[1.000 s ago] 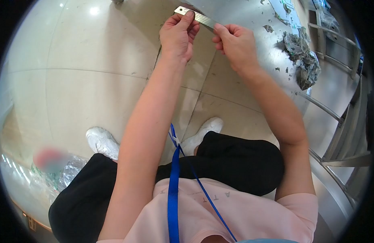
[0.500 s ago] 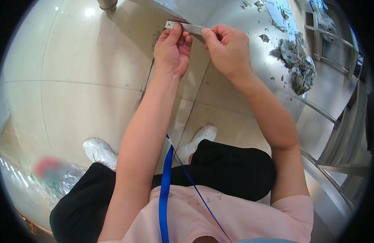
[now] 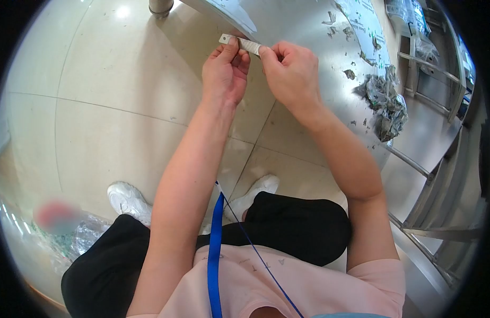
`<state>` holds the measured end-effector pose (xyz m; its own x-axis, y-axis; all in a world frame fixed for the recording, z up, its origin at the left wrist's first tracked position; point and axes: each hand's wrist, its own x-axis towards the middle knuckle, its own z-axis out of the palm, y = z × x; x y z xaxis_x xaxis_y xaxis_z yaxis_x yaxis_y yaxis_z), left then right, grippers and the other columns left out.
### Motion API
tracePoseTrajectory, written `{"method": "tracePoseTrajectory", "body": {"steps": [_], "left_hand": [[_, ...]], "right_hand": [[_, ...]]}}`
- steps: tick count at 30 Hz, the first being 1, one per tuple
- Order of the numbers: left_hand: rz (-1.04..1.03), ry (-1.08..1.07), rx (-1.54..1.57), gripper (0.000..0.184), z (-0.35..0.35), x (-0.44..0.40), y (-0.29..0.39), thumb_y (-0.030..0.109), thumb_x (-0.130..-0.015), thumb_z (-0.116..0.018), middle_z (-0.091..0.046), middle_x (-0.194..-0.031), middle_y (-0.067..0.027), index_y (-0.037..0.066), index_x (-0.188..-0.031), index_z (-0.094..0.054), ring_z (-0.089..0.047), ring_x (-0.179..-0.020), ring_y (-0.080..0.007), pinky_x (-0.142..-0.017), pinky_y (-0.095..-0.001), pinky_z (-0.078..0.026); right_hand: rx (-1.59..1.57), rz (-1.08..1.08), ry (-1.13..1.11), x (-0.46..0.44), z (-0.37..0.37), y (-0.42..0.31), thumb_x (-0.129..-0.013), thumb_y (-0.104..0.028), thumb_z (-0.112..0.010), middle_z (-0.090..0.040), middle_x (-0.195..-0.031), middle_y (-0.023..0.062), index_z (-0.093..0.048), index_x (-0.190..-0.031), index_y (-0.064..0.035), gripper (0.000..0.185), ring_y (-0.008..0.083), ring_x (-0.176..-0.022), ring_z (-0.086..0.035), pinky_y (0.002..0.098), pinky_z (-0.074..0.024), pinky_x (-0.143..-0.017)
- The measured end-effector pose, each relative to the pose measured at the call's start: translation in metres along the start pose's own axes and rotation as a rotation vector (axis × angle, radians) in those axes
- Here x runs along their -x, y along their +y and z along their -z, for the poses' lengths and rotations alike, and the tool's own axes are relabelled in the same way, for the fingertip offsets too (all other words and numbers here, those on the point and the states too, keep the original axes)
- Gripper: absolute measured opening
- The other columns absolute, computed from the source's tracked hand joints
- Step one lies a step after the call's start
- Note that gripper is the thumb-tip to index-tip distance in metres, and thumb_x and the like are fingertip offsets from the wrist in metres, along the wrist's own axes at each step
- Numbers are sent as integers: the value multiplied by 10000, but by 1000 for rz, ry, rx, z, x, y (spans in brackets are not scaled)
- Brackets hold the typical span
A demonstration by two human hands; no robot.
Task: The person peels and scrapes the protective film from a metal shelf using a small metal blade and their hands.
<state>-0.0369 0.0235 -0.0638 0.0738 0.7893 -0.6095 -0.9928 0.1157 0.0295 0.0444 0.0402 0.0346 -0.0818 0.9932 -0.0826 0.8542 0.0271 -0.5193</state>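
Right fingers (image 3: 268, 56) farther over the metal strip (image 3: 249, 46) than before

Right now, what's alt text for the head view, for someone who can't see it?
The left hand and right hand hold a flat strip between them, over a tiled floor and near a shiny table bearing crumpled grey scraps.

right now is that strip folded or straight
Straight where visible: the strip shows no fold between left hand and right hand; right end hidden.
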Motion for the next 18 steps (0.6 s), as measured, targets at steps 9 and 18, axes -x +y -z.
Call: {"method": "tracePoseTrajectory", "body": {"steps": [9,18], "left_hand": [[-48,13,10,102,2,-2,1,108,-863,-580,-575,-727,-29,48,-802,-525,-558,-606,-113,-572,-210,-509],[-55,18,43,103,-2,-4,5,109,-857,-593,-577,-741,-21,53,-808,-521,-555,-601,-102,-565,-208,-504]], "right_hand": [[-8,-75,-67,-1,3,-6,-781,-190,-580,-538,-531,183,-601,-642,20,253,322,-496,-546,383,-430,-508],[38,-30,-56,-6,1,-9,-782,-186,-582,-546,-550,184,-603,-656,25,246,339,-519,-544,383,-434,-520]]}}
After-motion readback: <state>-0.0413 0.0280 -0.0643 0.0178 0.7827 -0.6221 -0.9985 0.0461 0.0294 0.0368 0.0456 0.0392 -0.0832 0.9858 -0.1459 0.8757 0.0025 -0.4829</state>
